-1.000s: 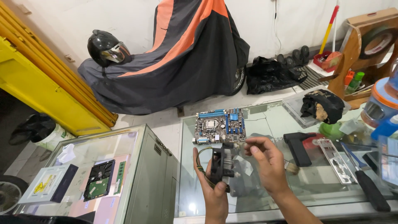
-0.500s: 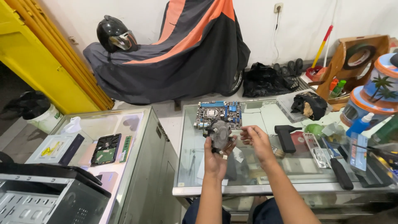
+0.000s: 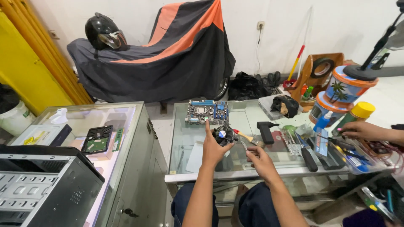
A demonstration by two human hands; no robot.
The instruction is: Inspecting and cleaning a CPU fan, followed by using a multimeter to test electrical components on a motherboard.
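Held just right of frame centre, above the near edge of the glass table (image 3: 269,166): a small black cooler fan (image 3: 223,135), round, dark housing with a pale blue spot at the hub and thin wires trailing toward the lower right. Gripped in the left hand (image 3: 213,147), thumb and lower fingers curled against its left side, index finger pointing straight up past the rim. Probably light, stiff in the frame yet fragile at the blades and at the wires; best taken by the outer housing or the rim, never by the hub or the leads; likely a little slippery where the plastic is smooth. Just right of it and slightly lower, the right hand (image 3: 261,160), fingers pinched together on a thin metal tool (image 3: 244,145) whose tip points up-left toward the fan; exact contact between tip and fan too small to tell. Behind, toward upper centre, a blue motherboard (image 3: 208,112) lying flat on the glass. Further right, a black handled tool (image 3: 266,131), a screwdriver (image 3: 308,156) and a clutter of bottles. At the right edge, another person's hand (image 3: 362,130) over a tray of small tools. At lower left, a grey computer case (image 3: 46,185); beside it a bare hard drive (image 3: 97,139).
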